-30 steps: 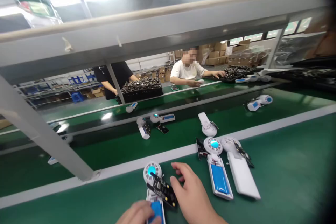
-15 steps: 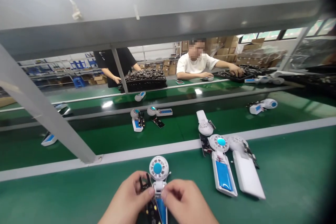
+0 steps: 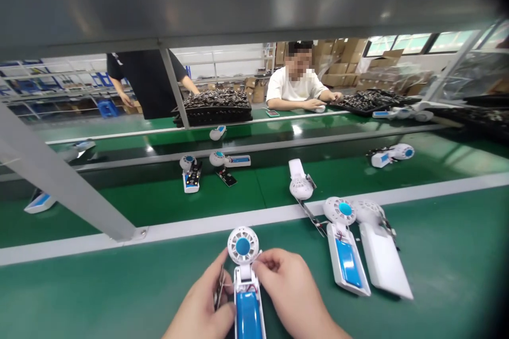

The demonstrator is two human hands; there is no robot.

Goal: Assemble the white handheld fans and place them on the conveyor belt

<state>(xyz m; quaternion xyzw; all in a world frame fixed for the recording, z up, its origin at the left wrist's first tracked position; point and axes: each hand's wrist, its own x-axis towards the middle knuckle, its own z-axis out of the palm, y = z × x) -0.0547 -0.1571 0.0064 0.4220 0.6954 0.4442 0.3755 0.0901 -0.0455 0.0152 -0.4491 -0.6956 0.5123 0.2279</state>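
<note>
A white handheld fan (image 3: 243,246) with a round grille and a blue disc lies in front of me, its handle open on a blue battery (image 3: 249,315) and thin red wires. My left hand (image 3: 209,296) is closed along the handle's left side, with a dark circuit board (image 3: 219,287) held edge-on in its fingers. On the other side, my right hand (image 3: 292,286) pinches with thumb and forefinger beside the fan's neck. What is between those fingertips is too small to make out.
To the right lie another open fan (image 3: 345,249) and a fan back-side up (image 3: 385,254). Several fans with boards, such as one fan (image 3: 300,180), rest on the green belt (image 3: 254,193). A slanted metal post (image 3: 75,180) stands left. Two people work across, near black trays (image 3: 214,108).
The circuit board has swung left off the handle and turned edge-on, so the battery and wires show. My right hand stays pinched near the neck. The person across has drawn a hand back from the tray.
</note>
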